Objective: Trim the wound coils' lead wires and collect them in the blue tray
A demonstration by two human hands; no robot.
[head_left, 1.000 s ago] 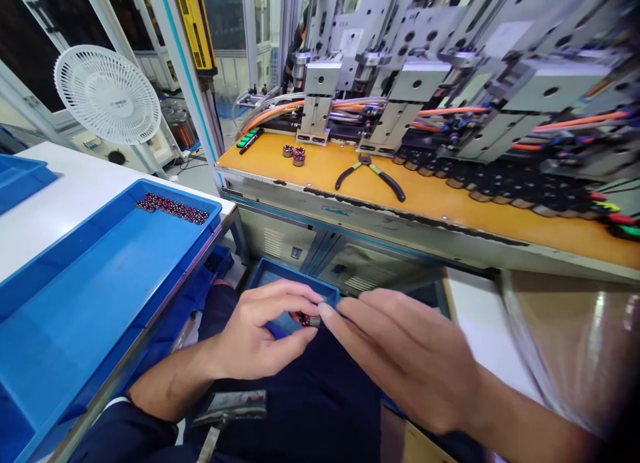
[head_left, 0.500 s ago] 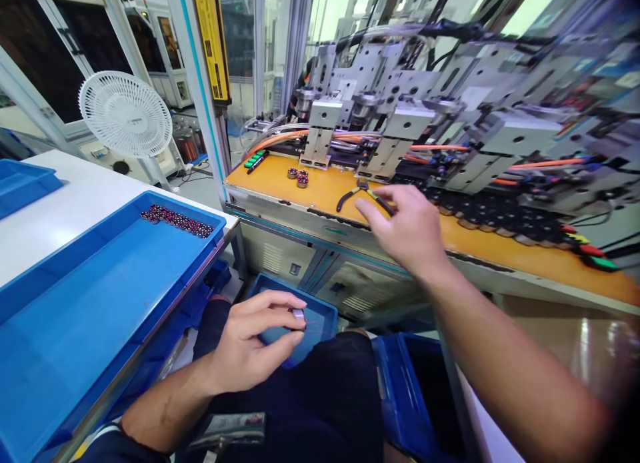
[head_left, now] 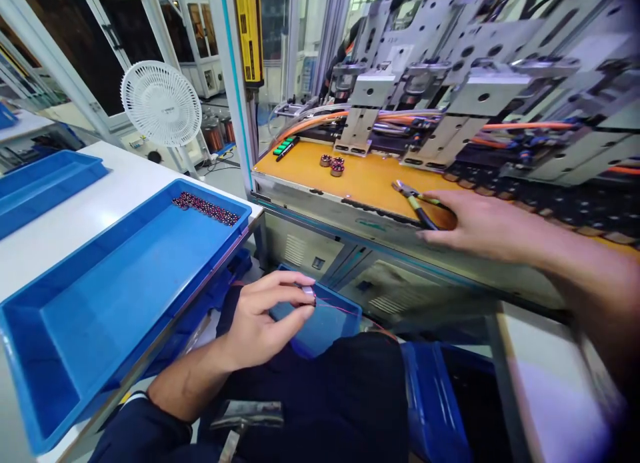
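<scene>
My left hand (head_left: 267, 319) pinches a small wound stator (head_left: 309, 293) between thumb and fingertips, above my lap. Fine reddish wires (head_left: 345, 309) trail from it to the right; the fingers cover much of its body. On the orange bench top (head_left: 370, 179), my right hand (head_left: 485, 223) is closed around the handles of small cutting pliers (head_left: 416, 201). Their jaws point away to the left. A few similar wound stators (head_left: 334, 165) sit together on the bench, left of the pliers.
On the white table at left, a blue tray (head_left: 120, 276) holds rows of stators (head_left: 205, 208) at its far end. Metal machine fixtures (head_left: 370, 96) stand along the bench back. A blue bin (head_left: 325, 323) is below the left hand. A white fan (head_left: 161, 104) stands beyond.
My view has turned, shifting the scene. My right hand has closed on the pliers' handles, and the pliers have swung round. The left hand still pinches the stator.
</scene>
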